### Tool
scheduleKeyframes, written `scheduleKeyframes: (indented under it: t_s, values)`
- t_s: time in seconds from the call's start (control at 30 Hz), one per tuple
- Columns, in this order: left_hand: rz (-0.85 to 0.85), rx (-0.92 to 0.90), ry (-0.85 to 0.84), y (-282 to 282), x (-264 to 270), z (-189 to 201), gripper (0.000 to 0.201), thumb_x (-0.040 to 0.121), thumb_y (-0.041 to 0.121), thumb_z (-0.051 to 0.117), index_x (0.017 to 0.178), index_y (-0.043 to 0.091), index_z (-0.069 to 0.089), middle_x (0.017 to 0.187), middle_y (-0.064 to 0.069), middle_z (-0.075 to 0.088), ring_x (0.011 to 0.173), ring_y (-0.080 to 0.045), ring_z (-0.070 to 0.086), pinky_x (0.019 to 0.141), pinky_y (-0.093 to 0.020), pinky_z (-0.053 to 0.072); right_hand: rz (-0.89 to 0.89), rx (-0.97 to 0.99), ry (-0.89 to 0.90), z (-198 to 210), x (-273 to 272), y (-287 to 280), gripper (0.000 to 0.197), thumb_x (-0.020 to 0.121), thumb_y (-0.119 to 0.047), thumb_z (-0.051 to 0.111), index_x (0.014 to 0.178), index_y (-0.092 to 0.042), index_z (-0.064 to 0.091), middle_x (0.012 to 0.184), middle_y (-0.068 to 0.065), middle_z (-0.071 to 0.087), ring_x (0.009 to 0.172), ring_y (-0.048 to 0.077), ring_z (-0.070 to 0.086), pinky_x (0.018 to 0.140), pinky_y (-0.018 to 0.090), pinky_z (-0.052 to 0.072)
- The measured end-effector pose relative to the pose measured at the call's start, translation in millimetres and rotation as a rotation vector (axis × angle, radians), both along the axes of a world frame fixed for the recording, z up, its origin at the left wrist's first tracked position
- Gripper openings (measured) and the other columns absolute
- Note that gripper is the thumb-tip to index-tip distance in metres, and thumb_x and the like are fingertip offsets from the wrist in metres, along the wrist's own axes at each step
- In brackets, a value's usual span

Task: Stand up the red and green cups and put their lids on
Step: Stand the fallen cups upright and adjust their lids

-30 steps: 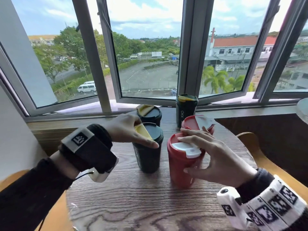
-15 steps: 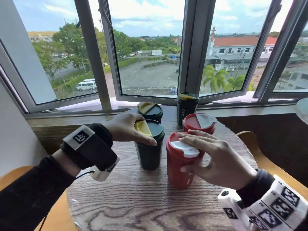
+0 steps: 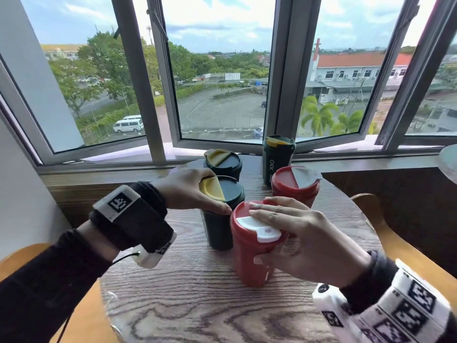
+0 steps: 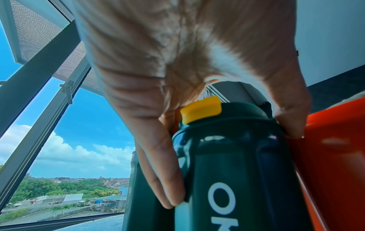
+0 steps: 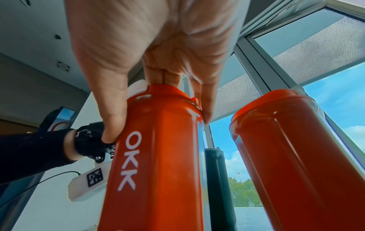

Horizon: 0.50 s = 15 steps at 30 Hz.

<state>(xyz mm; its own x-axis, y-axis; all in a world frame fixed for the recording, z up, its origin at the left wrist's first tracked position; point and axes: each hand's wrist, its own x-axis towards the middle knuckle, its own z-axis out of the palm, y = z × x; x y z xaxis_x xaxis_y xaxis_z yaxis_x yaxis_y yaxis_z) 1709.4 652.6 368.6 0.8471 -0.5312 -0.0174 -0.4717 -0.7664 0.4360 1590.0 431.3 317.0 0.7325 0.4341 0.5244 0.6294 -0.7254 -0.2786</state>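
A green cup [image 3: 220,231] stands upright mid-table with its green lid [image 3: 232,191] and yellow flap on top. My left hand [image 3: 193,194] grips that lid from the left. In the left wrist view the thumb and fingers [image 4: 164,179] straddle the lid [image 4: 237,115]. Just right of it stands the red cup [image 3: 252,261], wearing a red lid [image 3: 241,211] with a white flap. My right hand [image 3: 284,226] lies across this lid with its thumb on the cup's side [image 5: 158,156].
Behind stand a second red cup [image 3: 295,184] and two more green cups [image 3: 223,164] [image 3: 277,159], all lidded. The round wooden table [image 3: 197,298] reaches the window sill. Wooden chairs flank it left [image 3: 24,256] and right [image 3: 395,246].
Both hands keep their holds on the lids. The right hand's fingers have slid slightly further across the red lid. The cups have not moved.
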Motion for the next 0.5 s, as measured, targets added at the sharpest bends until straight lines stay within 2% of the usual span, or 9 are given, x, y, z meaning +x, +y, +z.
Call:
scheduleKeyframes:
  t_s: [0.17, 0.37, 0.5]
  values:
    - [0.010, -0.004, -0.001, 0.7, 2.2, -1.8, 0.097, 0.034, 0.082, 0.063, 0.116, 0.029, 0.053, 0.096, 0.009, 0.061, 0.091, -0.013, 0.058, 0.082, -0.030, 0.049, -0.003, -0.001, -0.015, -1.0, 0.2, 0.7, 0.068, 0.063, -0.041, 0.080, 0.122, -0.011, 0.063, 0.128, -0.002, 0.061, 0.122, 0.017, 0.052, 0.106, 0.025, 0.038]
    - [-0.001, -0.003, -0.011, 1.1, 1.3, -2.4, 0.095, 0.034, 0.080, 0.062, 0.114, 0.028, 0.055, 0.097, 0.008, 0.063, 0.091, -0.011, 0.059, 0.086, -0.035, 0.051, -0.007, 0.018, -0.041, -1.1, 0.8, -0.6, 0.067, 0.062, -0.040, 0.080, 0.120, -0.011, 0.063, 0.126, -0.002, 0.062, 0.121, 0.016, 0.053, 0.105, 0.025, 0.039]
    - [-0.013, -0.010, -0.011, 0.5, 0.3, -3.5, 0.102, 0.035, 0.081, 0.060, 0.121, 0.025, 0.050, 0.104, 0.006, 0.062, 0.094, -0.011, 0.059, 0.088, -0.033, 0.050, -0.013, -0.012, 0.006, -2.8, -0.7, 1.0, 0.066, 0.068, -0.040, 0.079, 0.125, -0.015, 0.057, 0.131, -0.009, 0.056, 0.127, 0.014, 0.046, 0.106, 0.027, 0.039]
